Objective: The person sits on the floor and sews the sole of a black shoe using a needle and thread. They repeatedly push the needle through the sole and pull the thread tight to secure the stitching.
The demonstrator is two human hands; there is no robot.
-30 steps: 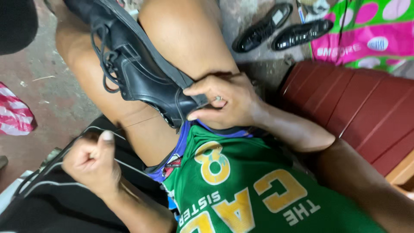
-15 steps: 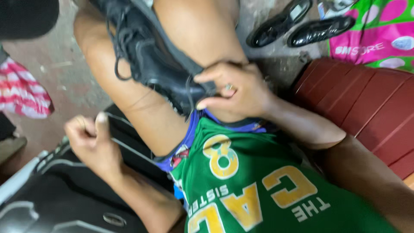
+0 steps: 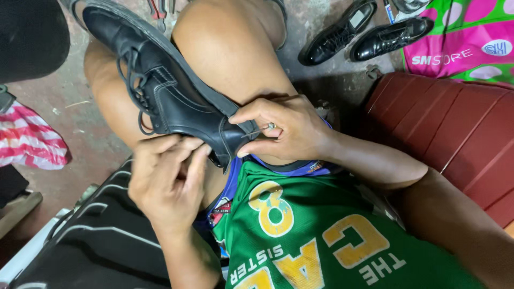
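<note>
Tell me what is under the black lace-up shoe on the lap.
The black shoe lies across bare thighs. The left hand cups its heel end from below; what sits beneath that hand is covered.

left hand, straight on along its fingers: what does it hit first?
The left hand points up toward the heel end of the black lace-up shoe on the lap; its fingertips seem to touch it already, though depth is unclear.

Both hands (image 3: pixel 284 131) on black lace-up shoe (image 3: pixel 166 91).
</note>
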